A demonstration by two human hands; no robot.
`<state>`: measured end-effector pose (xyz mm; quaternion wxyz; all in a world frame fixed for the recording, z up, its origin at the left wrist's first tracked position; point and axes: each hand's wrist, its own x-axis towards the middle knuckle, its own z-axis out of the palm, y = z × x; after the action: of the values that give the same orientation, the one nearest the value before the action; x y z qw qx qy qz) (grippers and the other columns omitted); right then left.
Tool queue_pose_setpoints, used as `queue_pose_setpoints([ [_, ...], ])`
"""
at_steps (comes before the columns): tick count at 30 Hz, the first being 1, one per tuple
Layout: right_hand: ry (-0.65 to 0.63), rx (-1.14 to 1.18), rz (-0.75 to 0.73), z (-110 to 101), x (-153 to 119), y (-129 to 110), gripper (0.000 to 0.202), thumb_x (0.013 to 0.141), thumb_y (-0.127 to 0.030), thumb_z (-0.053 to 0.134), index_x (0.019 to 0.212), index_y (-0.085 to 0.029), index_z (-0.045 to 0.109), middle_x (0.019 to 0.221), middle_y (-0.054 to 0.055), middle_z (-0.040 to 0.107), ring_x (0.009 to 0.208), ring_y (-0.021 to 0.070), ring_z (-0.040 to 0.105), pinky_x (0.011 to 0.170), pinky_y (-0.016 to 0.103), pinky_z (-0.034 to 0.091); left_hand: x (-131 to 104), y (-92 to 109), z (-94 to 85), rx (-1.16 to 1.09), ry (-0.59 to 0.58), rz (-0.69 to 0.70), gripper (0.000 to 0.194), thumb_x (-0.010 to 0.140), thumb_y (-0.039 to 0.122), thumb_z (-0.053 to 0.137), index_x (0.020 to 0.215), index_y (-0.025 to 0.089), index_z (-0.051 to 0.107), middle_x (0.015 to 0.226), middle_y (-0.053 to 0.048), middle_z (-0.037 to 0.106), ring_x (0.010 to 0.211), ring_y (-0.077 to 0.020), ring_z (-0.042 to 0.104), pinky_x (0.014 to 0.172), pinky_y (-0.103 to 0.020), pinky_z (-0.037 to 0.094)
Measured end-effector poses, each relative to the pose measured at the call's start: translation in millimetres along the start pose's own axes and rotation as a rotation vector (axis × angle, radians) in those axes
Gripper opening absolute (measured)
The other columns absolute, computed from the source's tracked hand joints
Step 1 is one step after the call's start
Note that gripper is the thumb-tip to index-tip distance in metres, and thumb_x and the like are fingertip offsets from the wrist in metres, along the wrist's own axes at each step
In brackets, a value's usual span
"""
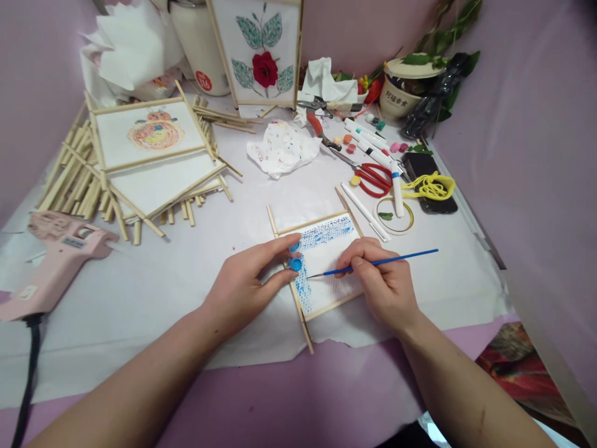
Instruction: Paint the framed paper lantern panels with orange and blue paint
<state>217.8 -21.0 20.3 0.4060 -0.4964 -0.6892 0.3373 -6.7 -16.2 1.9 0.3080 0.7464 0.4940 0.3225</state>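
A white panel (321, 264) in a frame of thin wooden sticks lies in front of me, with blue dabs along its far and left edges. My left hand (254, 274) holds a small blue paint pot (295, 264) between thumb and fingers over the panel's left edge; the pot's blue lid shows just beyond it. In my right hand (385, 277) is a thin blue paintbrush (403, 256), gripped like a pen. Its dark tip points left and is at the panel's left part, close to the blue dabs; whether it touches cannot be made out.
At the left lie a pink glue gun (60, 264), wooden sticks (77, 180) and a framed drawing (153, 134). A framed rose picture (261, 56) stands behind. Crumpled tissue (282, 149), red scissors (373, 179), markers, a tape roll (405, 224) and a phone (441, 202) lie beyond the panel.
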Motion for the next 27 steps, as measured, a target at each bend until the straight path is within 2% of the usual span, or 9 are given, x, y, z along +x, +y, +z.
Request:
queue_pose_setpoints([
  [3, -0.014, -0.014, 0.004, 1.0, 1.0, -0.4, 0.024, 0.086, -0.016, 0.043, 0.073, -0.022, 0.063, 0.068, -0.001, 0.067, 0.072, 0.0175, 0.059, 0.078, 0.038, 0.041, -0.1, 0.4, 0.0, -0.003, -0.002, -0.009, 0.045, 0.084, 0.026, 0.070, 0.128, 0.028, 0.059, 0.107, -0.001, 0.076, 0.096, -0.0197, 0.072, 0.092, -0.033, 0.056],
  [9, -0.131, -0.005, -0.006, -1.1, 2.0, -2.3, 0.025, 0.082, -0.013, 0.042, 0.065, -0.022, 0.058, 0.058, -0.003, 0.063, 0.063, 0.0156, 0.054, 0.077, 0.038, 0.040, 0.1, 0.5, 0.0, -0.003, 0.004, -0.007, 0.046, 0.083, 0.025, 0.071, 0.128, 0.029, 0.059, 0.108, 0.000, 0.075, 0.096, -0.0190, 0.072, 0.091, -0.031, 0.056],
  [11, -0.119, 0.006, -0.002, -1.4, 1.8, -2.3, 0.026, 0.082, -0.013, 0.042, 0.064, -0.022, 0.058, 0.057, -0.003, 0.062, 0.063, 0.0159, 0.053, 0.076, 0.037, 0.040, 0.4, 0.4, -0.2, 0.002, 0.002, -0.003, 0.047, 0.083, 0.024, 0.071, 0.128, 0.028, 0.059, 0.108, 0.000, 0.075, 0.096, -0.0183, 0.072, 0.091, -0.030, 0.056],
  [15, -0.047, -0.025, -0.015, -0.5, 2.0, -2.5, 0.024, 0.084, -0.016, 0.043, 0.070, -0.022, 0.061, 0.066, -0.001, 0.066, 0.069, 0.0167, 0.058, 0.075, 0.036, 0.040, 0.3, 0.3, -0.1, -0.003, 0.002, -0.007, 0.047, 0.083, 0.025, 0.071, 0.128, 0.028, 0.059, 0.107, 0.000, 0.075, 0.096, -0.0186, 0.072, 0.092, -0.031, 0.055],
  [20, -0.146, -0.012, 0.011, -1.4, 3.1, -5.5, 0.026, 0.080, -0.014, 0.041, 0.063, -0.022, 0.059, 0.056, -0.002, 0.063, 0.063, 0.0165, 0.055, 0.072, 0.036, 0.041, -0.4, 0.6, 0.6, -0.013, 0.005, -0.017, 0.046, 0.083, 0.026, 0.070, 0.128, 0.029, 0.059, 0.108, -0.001, 0.075, 0.096, -0.0202, 0.072, 0.092, -0.033, 0.056],
  [25, -0.111, -0.001, 0.020, -2.0, 3.1, -5.2, 0.025, 0.081, -0.015, 0.042, 0.064, -0.022, 0.059, 0.060, -0.001, 0.063, 0.065, 0.0164, 0.055, 0.072, 0.036, 0.041, -0.3, -0.1, 0.6, -0.001, 0.004, -0.010, 0.046, 0.083, 0.024, 0.071, 0.128, 0.029, 0.059, 0.108, 0.000, 0.075, 0.097, -0.0191, 0.072, 0.092, -0.031, 0.056],
  [27, -0.139, -0.010, 0.018, -1.9, 3.0, -4.5, 0.025, 0.080, -0.014, 0.042, 0.064, -0.021, 0.059, 0.061, -0.002, 0.063, 0.065, 0.0160, 0.055, 0.073, 0.036, 0.040, -0.1, -0.7, 0.6, -0.002, 0.002, -0.002, 0.047, 0.083, 0.024, 0.072, 0.128, 0.029, 0.059, 0.109, 0.000, 0.075, 0.097, -0.0181, 0.072, 0.092, -0.030, 0.055],
])
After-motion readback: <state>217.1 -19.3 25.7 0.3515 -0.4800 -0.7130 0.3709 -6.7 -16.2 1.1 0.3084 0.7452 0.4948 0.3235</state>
